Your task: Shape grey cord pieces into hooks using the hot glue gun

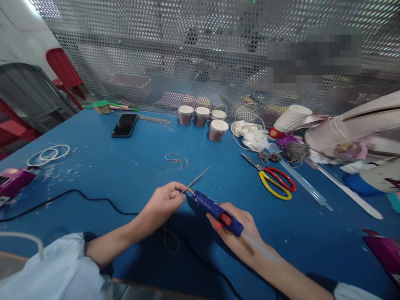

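Note:
My right hand is wrapped round a blue hot glue gun, with a clear glue stick jutting from its back end. The gun's nozzle meets a thin greyish wrapped stem near my left fingertips. My left hand pinches that stem's lower end between thumb and fingers. Below my left hand a thin loop of cord hangs or lies; I cannot tell whether it joins the stem. Scraps of cord lie on the blue table beyond my hands.
Red and yellow scissors, glue sticks and grey yarn lie to the right. Small cups and stacked paper cups stand at the back. A phone lies left; a black cable crosses the table.

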Demonstrator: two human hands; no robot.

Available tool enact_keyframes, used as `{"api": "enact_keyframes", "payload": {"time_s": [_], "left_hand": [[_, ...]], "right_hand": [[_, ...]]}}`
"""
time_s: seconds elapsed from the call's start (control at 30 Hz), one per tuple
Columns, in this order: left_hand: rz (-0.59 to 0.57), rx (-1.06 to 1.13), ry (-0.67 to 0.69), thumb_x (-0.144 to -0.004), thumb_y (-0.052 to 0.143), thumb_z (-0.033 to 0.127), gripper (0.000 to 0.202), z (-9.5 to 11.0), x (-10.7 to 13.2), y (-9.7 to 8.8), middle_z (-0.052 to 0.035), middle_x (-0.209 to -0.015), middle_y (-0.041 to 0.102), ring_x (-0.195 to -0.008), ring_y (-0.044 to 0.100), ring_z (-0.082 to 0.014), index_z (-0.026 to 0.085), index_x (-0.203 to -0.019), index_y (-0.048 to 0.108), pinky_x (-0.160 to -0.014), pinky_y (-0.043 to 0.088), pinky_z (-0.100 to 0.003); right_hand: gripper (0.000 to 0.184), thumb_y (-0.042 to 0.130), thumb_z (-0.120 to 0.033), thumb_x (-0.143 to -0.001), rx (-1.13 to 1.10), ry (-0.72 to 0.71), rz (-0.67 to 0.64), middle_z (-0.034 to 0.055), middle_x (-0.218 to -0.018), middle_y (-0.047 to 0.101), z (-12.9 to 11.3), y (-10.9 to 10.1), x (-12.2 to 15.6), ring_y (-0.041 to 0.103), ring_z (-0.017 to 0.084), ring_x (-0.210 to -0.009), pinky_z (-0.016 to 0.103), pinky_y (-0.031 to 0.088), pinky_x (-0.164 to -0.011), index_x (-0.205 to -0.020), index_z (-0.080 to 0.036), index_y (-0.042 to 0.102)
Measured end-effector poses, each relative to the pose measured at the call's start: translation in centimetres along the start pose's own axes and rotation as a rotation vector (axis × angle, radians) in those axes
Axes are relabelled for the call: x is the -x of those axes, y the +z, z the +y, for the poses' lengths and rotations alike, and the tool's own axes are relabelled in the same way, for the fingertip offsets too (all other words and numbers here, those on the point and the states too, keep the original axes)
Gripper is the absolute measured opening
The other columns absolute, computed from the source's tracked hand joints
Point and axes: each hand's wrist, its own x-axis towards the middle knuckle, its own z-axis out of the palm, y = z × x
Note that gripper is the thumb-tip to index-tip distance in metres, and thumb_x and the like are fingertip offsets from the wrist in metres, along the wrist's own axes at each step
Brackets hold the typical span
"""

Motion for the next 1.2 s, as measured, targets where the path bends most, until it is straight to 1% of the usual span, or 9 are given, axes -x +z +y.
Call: {"api": "enact_keyframes", "payload": {"time_s": [0.07, 0.13, 0.33, 0.5, 0.57, 0.7, 0.77, 0.97, 1.2], "left_hand": [[-0.004, 0.009, 0.008, -0.076, 0.053, 0.027, 0.019, 0.07, -0.01, 0.01, 0.0125, -0.043, 0.031, -0.039, 0.025, -0.0057, 0.015, -0.092, 0.054, -0.040, 0.020, -0.019], [-0.002, 0.007, 0.009, -0.076, 0.053, 0.026, 0.019, 0.06, -0.04, 0.01, 0.0126, -0.042, 0.032, -0.039, 0.026, -0.0056, 0.015, -0.091, 0.053, -0.040, 0.021, -0.019], [-0.003, 0.009, 0.023, -0.076, 0.054, 0.027, 0.020, -0.25, -0.09, 0.00, 0.0123, -0.043, 0.032, -0.038, 0.026, -0.0056, 0.015, -0.091, 0.054, -0.040, 0.021, -0.019], [0.017, -0.002, 0.022, -0.075, 0.054, 0.027, 0.019, -0.06, -0.08, 0.10, 0.0124, -0.042, 0.034, -0.037, 0.028, -0.0052, 0.015, -0.090, 0.053, -0.039, 0.022, -0.019], [0.012, -0.011, 0.018, -0.075, 0.054, 0.027, 0.020, 0.11, -0.06, 0.12, 0.0122, -0.042, 0.035, -0.036, 0.028, -0.0052, 0.015, -0.090, 0.053, -0.039, 0.022, -0.018], [0.012, -0.024, 0.013, -0.075, 0.054, 0.029, 0.021, 0.27, -0.04, 0.09, 0.0114, -0.042, 0.038, -0.037, 0.028, -0.0050, 0.014, -0.090, 0.054, -0.038, 0.021, -0.018], [0.012, -0.028, 0.021, -0.076, 0.053, 0.028, 0.020, 0.22, -0.05, 0.06, 0.0111, -0.042, 0.039, -0.037, 0.028, -0.0048, 0.014, -0.090, 0.054, -0.038, 0.020, -0.018], [0.023, -0.010, 0.004, -0.076, 0.052, 0.027, 0.020, 0.12, -0.05, 0.09, 0.0114, -0.042, 0.040, -0.036, 0.029, -0.0049, 0.016, -0.093, 0.053, -0.038, 0.021, -0.018], [0.030, -0.010, -0.001, -0.075, 0.053, 0.027, 0.019, 0.41, 0.06, 0.16, 0.0117, -0.041, 0.040, -0.035, 0.029, -0.0048, 0.016, -0.091, 0.052, -0.037, 0.021, -0.018]], "right_hand": [[0.015, 0.056, -0.030, -0.083, 0.028, 0.027, 0.065, -0.0024, -0.058, 0.056, 0.02, -0.02, -0.15, 0.049, 0.009, -0.047, 0.021, 0.040, -0.050, -0.073, -0.019, 0.056], [0.016, 0.057, -0.031, -0.083, 0.049, 0.044, 0.098, -0.0025, -0.057, 0.056, 0.06, -0.02, -0.22, 0.049, 0.010, -0.046, 0.021, 0.040, -0.050, -0.072, -0.020, 0.055], [0.012, 0.055, -0.029, -0.083, 0.032, -0.012, 0.009, -0.0015, -0.061, 0.060, 0.26, 0.06, -0.11, 0.053, 0.010, -0.048, 0.020, 0.041, -0.050, -0.075, -0.020, 0.057], [0.017, 0.055, -0.033, -0.083, 0.054, 0.037, 0.100, -0.0022, -0.057, 0.057, 0.27, 0.06, -0.24, 0.051, 0.010, -0.047, 0.021, 0.041, -0.050, -0.073, -0.020, 0.056], [0.017, 0.055, -0.033, -0.083, 0.027, 0.037, 0.070, -0.0023, -0.058, 0.056, 0.28, 0.13, -0.11, 0.050, 0.010, -0.047, 0.021, 0.040, -0.050, -0.072, -0.020, 0.055], [0.015, 0.052, -0.032, -0.085, -0.055, -0.020, -0.093, -0.0004, -0.064, 0.058, 0.31, 0.21, 0.28, 0.052, 0.011, -0.052, 0.022, 0.039, -0.051, -0.077, -0.019, 0.056], [0.015, 0.051, -0.031, -0.085, -0.057, -0.036, -0.121, 0.0003, -0.065, 0.059, 0.28, 0.14, 0.29, 0.052, 0.011, -0.054, 0.022, 0.039, -0.052, -0.078, -0.019, 0.056], [0.018, 0.054, -0.033, -0.083, 0.018, 0.072, 0.052, -0.0015, -0.057, 0.058, 0.10, -0.03, -0.28, 0.049, 0.010, -0.046, 0.021, 0.040, -0.047, -0.073, -0.019, 0.057], [0.018, 0.054, -0.034, -0.083, 0.060, 0.054, 0.099, -0.0027, -0.055, 0.056, -0.04, -0.02, -0.49, 0.048, 0.010, -0.046, 0.021, 0.040, -0.049, -0.072, -0.020, 0.057]]}}
